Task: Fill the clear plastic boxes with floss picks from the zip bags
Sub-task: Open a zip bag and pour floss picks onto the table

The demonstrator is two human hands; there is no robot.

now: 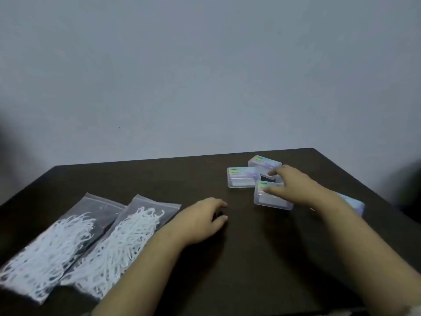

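Fingers point(271, 172) of the right hand point(293, 185) reach fwd, slightly spread and fairly straight, tips resting on the clear plastic boxes w/ iridescent labels; thumb tip lies on the lid of the nearest clear rectangular box point(272, 197), index tip at the edge of the far clear box point(264, 164). No curl round either box that I can see, just touching. Third clear box point(242, 177) sits just left of those two, touching or nearly touching them, lid shut. Fourth box point(354, 205) is mostly hidden behind the right forearm, on the right side of the table; can't tell its lid state.

Left hand point(202, 221) lies palm down on the dark brown wooden table point(262, 258), mid-table, fingers loosely curled, holding nothing; whether tips touch the surface is blurry.

Two clear zip bags on the left, side by side and angled, overlapping a bit at their long edges: left zip bag point(52, 249) and right zip bag point(120, 245), both stuffed w/ white floss picks point(127, 238), both zip strips at the far end, look sealed. Left forearm lies just beside the right bag's near-right edge.

Boxes and bags are well apart, w/ the left hand between them. Plain grey-white wall point(205, 76) behind the table's far edge
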